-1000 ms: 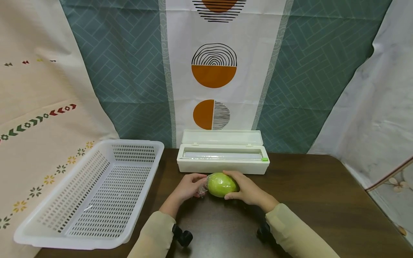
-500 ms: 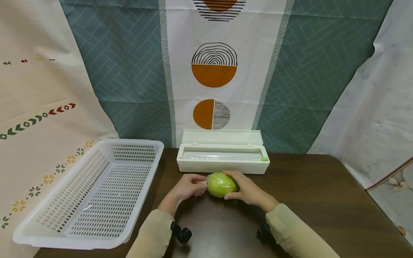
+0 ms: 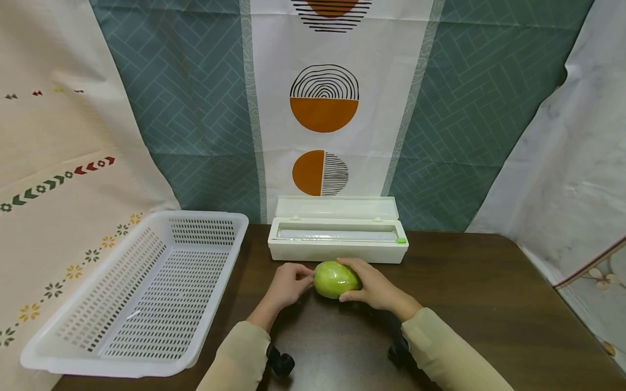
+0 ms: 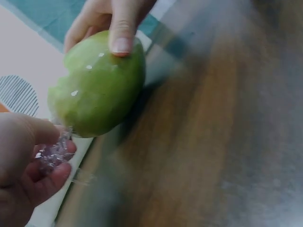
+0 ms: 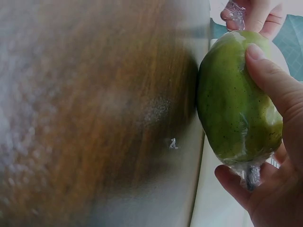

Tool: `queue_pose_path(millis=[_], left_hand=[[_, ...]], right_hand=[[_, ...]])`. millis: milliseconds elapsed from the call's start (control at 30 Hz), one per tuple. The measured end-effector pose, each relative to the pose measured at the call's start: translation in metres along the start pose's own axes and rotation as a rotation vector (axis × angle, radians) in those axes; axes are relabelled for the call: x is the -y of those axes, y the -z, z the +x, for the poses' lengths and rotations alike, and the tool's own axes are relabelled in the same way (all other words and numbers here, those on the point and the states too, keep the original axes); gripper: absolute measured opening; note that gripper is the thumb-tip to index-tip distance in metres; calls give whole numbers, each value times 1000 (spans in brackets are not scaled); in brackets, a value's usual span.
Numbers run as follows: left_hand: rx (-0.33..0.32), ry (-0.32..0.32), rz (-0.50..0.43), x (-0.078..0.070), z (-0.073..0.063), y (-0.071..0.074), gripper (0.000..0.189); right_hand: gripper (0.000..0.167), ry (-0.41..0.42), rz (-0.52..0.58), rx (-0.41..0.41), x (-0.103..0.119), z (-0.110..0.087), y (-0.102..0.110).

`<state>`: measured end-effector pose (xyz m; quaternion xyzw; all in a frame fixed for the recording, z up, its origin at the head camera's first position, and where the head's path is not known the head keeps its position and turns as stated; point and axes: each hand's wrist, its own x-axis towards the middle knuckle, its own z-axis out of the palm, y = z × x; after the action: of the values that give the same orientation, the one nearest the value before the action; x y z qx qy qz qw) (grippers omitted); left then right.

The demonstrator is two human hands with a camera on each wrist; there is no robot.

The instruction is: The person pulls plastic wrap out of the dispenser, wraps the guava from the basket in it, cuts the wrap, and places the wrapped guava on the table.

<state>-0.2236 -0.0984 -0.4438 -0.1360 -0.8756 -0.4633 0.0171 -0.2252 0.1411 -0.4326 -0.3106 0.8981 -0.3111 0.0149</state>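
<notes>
A green mango (image 3: pixel 335 280) wrapped in clear cling film sits low over the brown table, between both hands. My right hand (image 3: pixel 375 289) holds its right side, the thumb pressed on the skin in the right wrist view. My left hand (image 3: pixel 287 285) pinches the gathered tail of the cling film (image 4: pixel 56 153) at the mango's left end. Another twisted end of film (image 5: pixel 252 176) sticks out between the right hand's fingers. In the head view the left tail is mostly covered by the left hand.
Behind the hands stands a white cling-film box (image 3: pixel 337 252), lid raised, with a roll inside and a green slider at its right end. A white perforated basket (image 3: pixel 195 342) stands at the left of the dark wooden table (image 3: pixel 469 320).
My left hand has turned at the film tail, its fingers rolling over, and the tail that showed earlier is now hidden in the head view. The right hand and mango have barely moved.
</notes>
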Motion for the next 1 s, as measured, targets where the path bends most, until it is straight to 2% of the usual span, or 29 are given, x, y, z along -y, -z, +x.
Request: queue_pose_path(millis=[233,300,367,433,567,833,1000], left_hand=[[-134,-254,360,0,-7,-7,12],[-153,-297,403,0,-8,-8,13],[-159,-312,400,2,-9,-9,15],[-149,-295,342,3,-10,-8,21],[-101,-202,222,4,-10,-3,31],[-40,-44,49,4,-12,8,24],[12,0,39,4,-13,12,20]], right_hand=[[83,-9,4,0,1,0,1],[83,-13,8,0,1,0,1],[83,-19,10,2,1,0,1],[83,-24,17,3,0,1,1],[83,-28,26,5,-1,1,1],[82,-2,25,-16,-3,1,0],[82,3,20,-13,-3,1,-1]])
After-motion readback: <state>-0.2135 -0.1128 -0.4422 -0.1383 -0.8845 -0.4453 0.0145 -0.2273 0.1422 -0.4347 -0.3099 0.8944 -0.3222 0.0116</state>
